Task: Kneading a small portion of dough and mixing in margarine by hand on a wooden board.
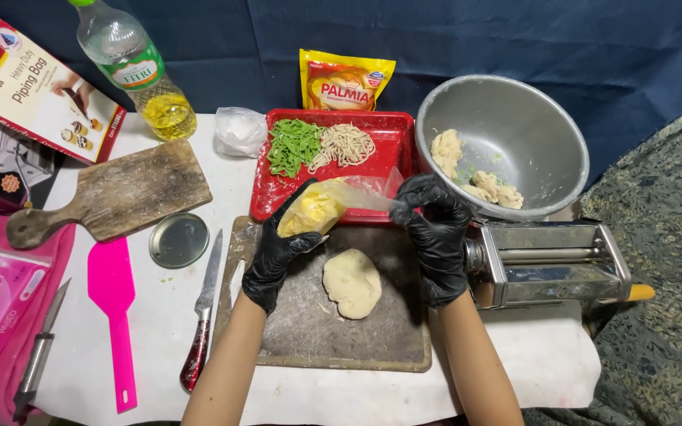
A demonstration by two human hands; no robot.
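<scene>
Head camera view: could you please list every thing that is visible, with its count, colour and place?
flat round dough piece: 1, pale beige, on the dark board
dark rectangular cutting board: 1, brown-grey, table centre
red rectangular plastic tray: 1, behind the board, holding green and beige noodles
grey metal bowl: 1, right rear, dough lumps inside
metal pasta roller machine: 1, silver, right of the board
worn wooden paddle board: 1, brown, left
round metal lid: 1, silver
red-handled knife: 1
pink plastic spatula: 1
clear oil bottle: 1, yellow oil, rear left
yellow pouch: 1, rear
clear plastic bag of yellow paste: 1, held above the board
left hand: black glove, grip under the bag
right hand: black glove, pinching the bag's end
</scene>
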